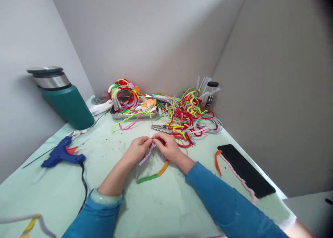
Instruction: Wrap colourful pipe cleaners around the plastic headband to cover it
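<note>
My left hand (pixel 137 149) and my right hand (pixel 168 146) meet fingertip to fingertip above the middle of the table, both pinched closed. A short lilac pipe cleaner (pixel 147 157) hangs down from between their fingers. Below my right hand curves a band of pipe cleaner (pixel 148 178), green at its free end, then orange, then pink where it passes under the hand. My fingers hide where the lilac piece and the band come together. Just beyond my right hand lie metal scissors (pixel 161 128) with yellow handles.
A tangle of coloured pipe cleaners (pixel 187 113) lies at the back right. Behind stands a metal tray (pixel 135 116) with coloured rings and small pieces. A blue glue gun (pixel 62 153) and green bottle (pixel 69 104) are left, a black phone (pixel 247 170) right.
</note>
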A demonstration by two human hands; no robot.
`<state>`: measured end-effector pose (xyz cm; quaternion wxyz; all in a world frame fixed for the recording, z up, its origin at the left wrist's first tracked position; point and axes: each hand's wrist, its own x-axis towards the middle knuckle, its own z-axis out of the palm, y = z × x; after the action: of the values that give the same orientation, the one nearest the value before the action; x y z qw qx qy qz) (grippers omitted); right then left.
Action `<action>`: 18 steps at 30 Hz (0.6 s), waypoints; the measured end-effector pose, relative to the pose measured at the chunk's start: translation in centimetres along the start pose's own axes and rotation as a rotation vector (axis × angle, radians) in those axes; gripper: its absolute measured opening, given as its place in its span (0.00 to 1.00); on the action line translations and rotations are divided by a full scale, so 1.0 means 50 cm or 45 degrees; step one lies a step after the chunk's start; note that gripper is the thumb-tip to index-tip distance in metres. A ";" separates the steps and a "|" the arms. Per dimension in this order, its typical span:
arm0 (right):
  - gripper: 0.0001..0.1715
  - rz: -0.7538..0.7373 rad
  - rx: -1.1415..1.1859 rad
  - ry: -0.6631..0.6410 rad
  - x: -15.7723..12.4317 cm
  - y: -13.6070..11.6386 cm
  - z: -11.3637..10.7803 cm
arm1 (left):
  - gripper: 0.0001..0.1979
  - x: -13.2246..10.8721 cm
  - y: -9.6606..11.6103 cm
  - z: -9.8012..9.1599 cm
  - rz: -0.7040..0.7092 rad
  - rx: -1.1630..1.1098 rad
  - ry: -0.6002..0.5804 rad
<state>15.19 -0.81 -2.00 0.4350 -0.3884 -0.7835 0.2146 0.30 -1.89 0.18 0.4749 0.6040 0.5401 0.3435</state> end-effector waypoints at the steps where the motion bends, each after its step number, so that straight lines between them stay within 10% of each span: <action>1: 0.08 0.001 0.006 -0.002 0.000 0.001 0.001 | 0.16 0.000 0.000 0.000 -0.010 -0.016 -0.009; 18: 0.08 0.028 0.026 -0.028 0.001 0.002 0.002 | 0.12 0.004 -0.022 -0.005 0.032 0.047 -0.072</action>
<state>15.14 -0.69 -2.08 0.4277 -0.3903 -0.7817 0.2315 -0.26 -1.70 -0.77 0.4743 0.6288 0.5252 0.3222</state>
